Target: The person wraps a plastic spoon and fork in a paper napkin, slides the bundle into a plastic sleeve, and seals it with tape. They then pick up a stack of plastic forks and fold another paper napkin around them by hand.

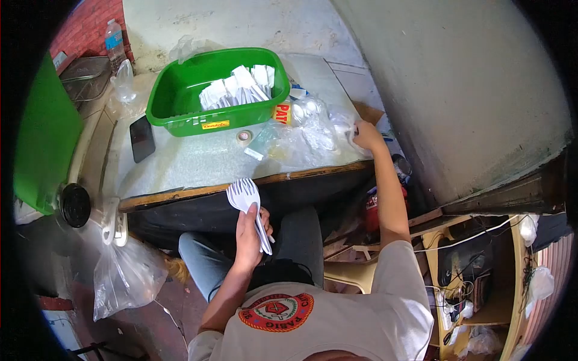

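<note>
My left hand (pixel 250 236) is wrapped round a stack of white plastic forks (pixel 244 194), held upright in front of the table edge. My right hand (pixel 366 136) reaches to the right side of the table, its fingers closed at the clear plastic bags (pixel 319 129); what they pinch is too small to make out. A green basin (pixel 180 123) stands behind, with many white paper-wrapped packets (pixel 238 87) heaped in its right half. A roll of tape (pixel 244 137) lies in front of the basin.
A black phone (pixel 142 139) lies on the table (pixel 174 165) at the left. A water bottle (pixel 114 42) and a tray (pixel 87 78) stand at the back left. A plastic bag (pixel 126 277) hangs at the left. Shelves with cables (pixel 469 271) are at the lower right.
</note>
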Demonstrator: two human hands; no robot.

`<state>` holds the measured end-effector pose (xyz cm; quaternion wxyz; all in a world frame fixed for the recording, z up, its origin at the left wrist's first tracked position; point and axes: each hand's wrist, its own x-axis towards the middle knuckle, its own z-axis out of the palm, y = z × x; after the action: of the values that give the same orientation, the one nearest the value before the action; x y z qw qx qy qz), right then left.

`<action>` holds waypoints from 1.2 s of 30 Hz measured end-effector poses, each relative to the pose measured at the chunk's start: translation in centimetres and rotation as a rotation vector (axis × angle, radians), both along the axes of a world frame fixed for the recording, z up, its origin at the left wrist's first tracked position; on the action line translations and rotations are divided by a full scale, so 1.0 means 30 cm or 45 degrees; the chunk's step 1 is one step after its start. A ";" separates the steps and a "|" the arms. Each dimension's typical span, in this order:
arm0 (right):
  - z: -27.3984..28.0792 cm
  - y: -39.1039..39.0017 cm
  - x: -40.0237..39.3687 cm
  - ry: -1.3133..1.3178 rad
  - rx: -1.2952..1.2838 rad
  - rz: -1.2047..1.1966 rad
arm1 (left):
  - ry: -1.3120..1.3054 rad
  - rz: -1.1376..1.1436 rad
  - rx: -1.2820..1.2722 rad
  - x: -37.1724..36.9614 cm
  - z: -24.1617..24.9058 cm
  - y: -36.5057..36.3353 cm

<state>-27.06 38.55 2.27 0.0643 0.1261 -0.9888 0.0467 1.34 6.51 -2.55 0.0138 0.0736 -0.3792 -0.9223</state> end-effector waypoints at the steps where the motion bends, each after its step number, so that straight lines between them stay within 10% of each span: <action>1: 0.013 -0.015 0.003 -0.006 -0.043 -0.039 | 0.007 -0.001 0.000 0.003 -0.002 0.004; 20: -0.059 -0.010 -0.032 0.675 -0.444 0.037 | -0.081 -0.039 -0.032 0.005 -0.030 0.005; 27: 0.056 -0.082 0.075 0.289 -0.124 -0.141 | -0.070 -0.057 0.001 -0.002 -0.045 0.006; 36: -0.158 0.035 0.009 0.275 -1.397 0.382 | -0.085 -0.053 -0.003 -0.006 -0.057 -0.004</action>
<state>-26.80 39.61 -2.48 0.2137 0.2173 -0.7790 0.5480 1.18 6.39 -4.25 -0.0179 0.0963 -0.3820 -0.9190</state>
